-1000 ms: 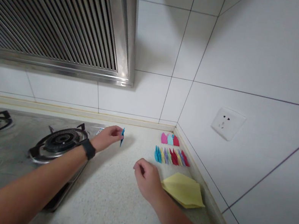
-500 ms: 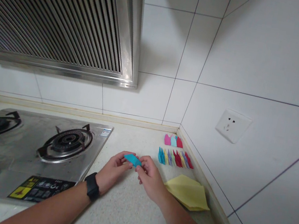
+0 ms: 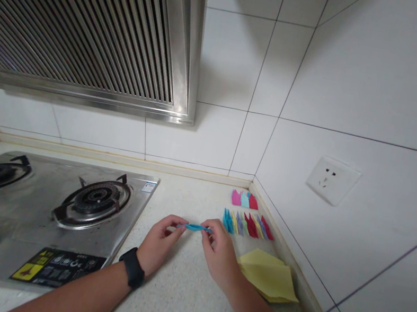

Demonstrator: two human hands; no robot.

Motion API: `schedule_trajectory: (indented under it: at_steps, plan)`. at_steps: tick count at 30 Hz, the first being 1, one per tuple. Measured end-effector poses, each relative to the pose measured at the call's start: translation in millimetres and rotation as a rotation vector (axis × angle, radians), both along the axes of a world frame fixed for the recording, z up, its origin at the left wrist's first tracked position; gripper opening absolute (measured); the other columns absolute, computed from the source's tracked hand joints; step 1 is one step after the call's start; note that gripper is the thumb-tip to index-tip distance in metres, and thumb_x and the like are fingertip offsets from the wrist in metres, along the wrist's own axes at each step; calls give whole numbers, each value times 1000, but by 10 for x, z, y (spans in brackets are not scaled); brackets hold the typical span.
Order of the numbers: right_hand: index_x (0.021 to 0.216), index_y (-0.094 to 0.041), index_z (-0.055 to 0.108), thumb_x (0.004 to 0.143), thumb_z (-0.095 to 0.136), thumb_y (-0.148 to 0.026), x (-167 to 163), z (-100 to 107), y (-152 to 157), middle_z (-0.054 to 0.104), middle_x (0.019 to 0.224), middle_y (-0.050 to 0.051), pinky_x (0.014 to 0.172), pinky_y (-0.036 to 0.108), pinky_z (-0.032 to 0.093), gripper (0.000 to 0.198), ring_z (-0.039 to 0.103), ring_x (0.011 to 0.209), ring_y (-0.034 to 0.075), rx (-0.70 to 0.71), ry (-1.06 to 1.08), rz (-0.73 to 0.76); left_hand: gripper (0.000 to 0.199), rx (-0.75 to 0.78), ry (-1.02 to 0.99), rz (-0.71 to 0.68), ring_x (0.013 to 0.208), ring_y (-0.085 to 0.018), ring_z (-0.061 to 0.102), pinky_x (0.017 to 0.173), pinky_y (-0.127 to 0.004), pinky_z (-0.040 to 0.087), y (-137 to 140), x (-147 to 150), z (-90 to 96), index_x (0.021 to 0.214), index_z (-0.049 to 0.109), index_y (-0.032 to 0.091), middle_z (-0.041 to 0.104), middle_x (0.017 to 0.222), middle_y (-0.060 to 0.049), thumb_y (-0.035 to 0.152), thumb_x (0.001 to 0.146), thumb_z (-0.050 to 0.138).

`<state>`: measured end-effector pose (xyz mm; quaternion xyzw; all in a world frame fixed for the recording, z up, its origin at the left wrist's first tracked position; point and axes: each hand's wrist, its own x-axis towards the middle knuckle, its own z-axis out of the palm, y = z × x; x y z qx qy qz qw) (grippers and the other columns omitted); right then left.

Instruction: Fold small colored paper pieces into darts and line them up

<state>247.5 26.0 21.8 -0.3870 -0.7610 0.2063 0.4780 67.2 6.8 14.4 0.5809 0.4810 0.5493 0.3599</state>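
A narrow piece of folded blue paper (image 3: 195,227) is stretched level between my two hands, just over the counter. My left hand (image 3: 161,242), with a black watch (image 3: 132,267) on its wrist, pinches the left end. The right end is pinched between the thumb and fingers of my right hand (image 3: 219,250). Beyond my right hand lies a row of small folded paper pieces (image 3: 248,224) in blue, yellow, purple, green and red. Farther back sits a shorter row of pink, light blue and red folded pieces (image 3: 245,199).
Sheets of yellow paper (image 3: 270,275) lie beside my right forearm near the wall. A gas stove (image 3: 33,233) takes up the left side of the counter (image 3: 182,302). Above it hangs a range hood (image 3: 82,96). A socket (image 3: 332,180) is on the right wall.
The blue paper was slanted with its broad face showing; now it is held level, seen as a thin strip. My hands have moved slightly apart, and the view has shifted a little.
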Motion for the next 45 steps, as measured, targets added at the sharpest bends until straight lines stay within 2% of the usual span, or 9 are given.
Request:
schedule_trajectory:
  at_steps: [10,30,39,45]
  plan:
    - [97,-21,57,87,49,-16,3,-60,42,61,91,5,76,30,48,14,59,83,18,11,38,-10,14,111,117,67,87,-18,60,70,-25,46,-22,-33,19,86,68,21,67,89,-5,31,82,60]
    - [88,-20,61,86,54,-10,11,-69,69,62,89,4,74,29,47,13,58,85,17,57,84,79,12,239,254,45,84,-17,59,66,-25,46,-39,-82,38,87,67,20,65,90,-5,23,87,56]
    - [87,-20,60,86,54,-10,11,-51,69,62,88,3,73,29,46,12,58,84,16,50,72,81,12,243,261,23,85,-17,58,67,-25,46,-67,-74,68,87,68,21,65,91,-5,25,87,56]
    - [91,-20,60,86,53,-12,16,-90,81,62,88,3,72,28,46,12,58,82,16,28,67,29,12,208,221,33,85,-17,58,67,-25,45,-58,-75,52,87,68,21,64,91,-4,27,87,57]
